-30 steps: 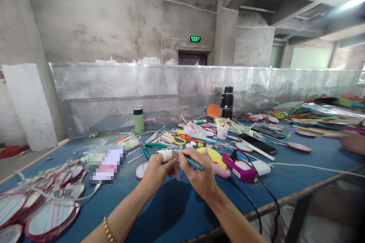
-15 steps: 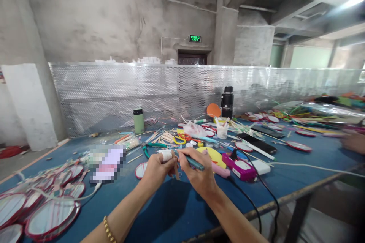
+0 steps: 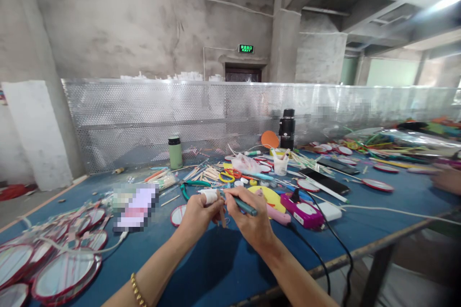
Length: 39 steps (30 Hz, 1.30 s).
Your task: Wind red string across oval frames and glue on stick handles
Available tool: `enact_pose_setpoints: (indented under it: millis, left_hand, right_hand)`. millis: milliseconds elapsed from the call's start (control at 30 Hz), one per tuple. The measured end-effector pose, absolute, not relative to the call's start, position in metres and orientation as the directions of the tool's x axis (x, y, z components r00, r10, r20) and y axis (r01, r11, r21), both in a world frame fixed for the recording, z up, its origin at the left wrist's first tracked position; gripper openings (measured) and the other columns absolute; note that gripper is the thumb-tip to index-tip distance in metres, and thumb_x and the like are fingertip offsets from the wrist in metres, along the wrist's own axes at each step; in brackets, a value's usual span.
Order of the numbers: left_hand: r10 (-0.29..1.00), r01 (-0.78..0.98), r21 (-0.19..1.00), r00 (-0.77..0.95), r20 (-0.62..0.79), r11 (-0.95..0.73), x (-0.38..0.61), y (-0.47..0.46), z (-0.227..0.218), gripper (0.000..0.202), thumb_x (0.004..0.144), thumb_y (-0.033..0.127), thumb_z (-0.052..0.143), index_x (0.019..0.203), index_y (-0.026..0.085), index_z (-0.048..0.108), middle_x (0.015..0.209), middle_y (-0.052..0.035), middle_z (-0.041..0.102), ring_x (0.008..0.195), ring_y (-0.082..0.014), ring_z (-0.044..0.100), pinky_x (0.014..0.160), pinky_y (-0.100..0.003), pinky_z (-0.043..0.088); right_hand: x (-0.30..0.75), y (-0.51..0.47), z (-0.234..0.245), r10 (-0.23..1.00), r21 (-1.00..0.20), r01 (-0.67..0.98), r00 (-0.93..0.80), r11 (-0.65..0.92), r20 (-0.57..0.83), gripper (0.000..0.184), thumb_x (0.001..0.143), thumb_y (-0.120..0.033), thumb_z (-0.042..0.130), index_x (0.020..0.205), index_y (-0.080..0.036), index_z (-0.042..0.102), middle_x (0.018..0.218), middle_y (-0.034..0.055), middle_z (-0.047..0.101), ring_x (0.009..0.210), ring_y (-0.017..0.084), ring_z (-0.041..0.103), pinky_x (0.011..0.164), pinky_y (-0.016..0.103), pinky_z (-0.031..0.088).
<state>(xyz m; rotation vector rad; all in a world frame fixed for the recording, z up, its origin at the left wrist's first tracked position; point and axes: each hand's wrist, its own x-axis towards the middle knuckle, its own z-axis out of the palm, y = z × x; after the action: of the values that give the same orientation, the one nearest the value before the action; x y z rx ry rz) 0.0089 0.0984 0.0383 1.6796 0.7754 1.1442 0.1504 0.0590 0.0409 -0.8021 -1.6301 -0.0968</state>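
My left hand (image 3: 201, 213) is closed, its fingers pinched round a short, flat tan strip like a wooden stick (image 3: 223, 218). Something white (image 3: 210, 196) lies along its index finger; a wrap or a small tube, I cannot tell which. Close beside it, my right hand (image 3: 250, 216) grips a dark teal pen (image 3: 245, 205), with the tip pointing at the left hand's fingertips. What the tip touches is hidden. Behind the left hand lies a small round, red-rimmed disc (image 3: 177, 216). A pink tool (image 3: 278, 215) with a black cord and a yellow disc (image 3: 270, 197) lie beyond the right hand.
Red-rimmed discs (image 3: 65, 273) pile up at the left, near a phone (image 3: 139, 207) on a white cable. A purple device (image 3: 302, 211) stands at right. Pliers (image 3: 185, 189), sticks (image 3: 212, 172), a green bottle (image 3: 175, 153) and a black flask (image 3: 287, 129) are behind. Another person's hand (image 3: 446, 180) shows far right.
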Motion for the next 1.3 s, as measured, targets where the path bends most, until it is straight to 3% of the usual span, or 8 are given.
enact_pose_setpoints:
  millis: [1300]
  left_hand:
    - [0.841,0.023,0.911,0.394,0.371,-0.412,0.0077,0.1017,0.033,0.04,0.077,0.051,0.065,0.06,0.015,0.058,0.051,-0.0026,0.061,0.047,-0.013,0.053,0.048,-0.023,0.043]
  right_hand:
    - [0.1503,0.059,0.0406,0.44,-0.365,0.535,-0.015,0.762,0.898,0.012,0.091,-0.017,0.056,0.086,-0.019,0.068,0.079,0.0022,0.07,0.072,0.014,0.065,0.073,0.024,0.049]
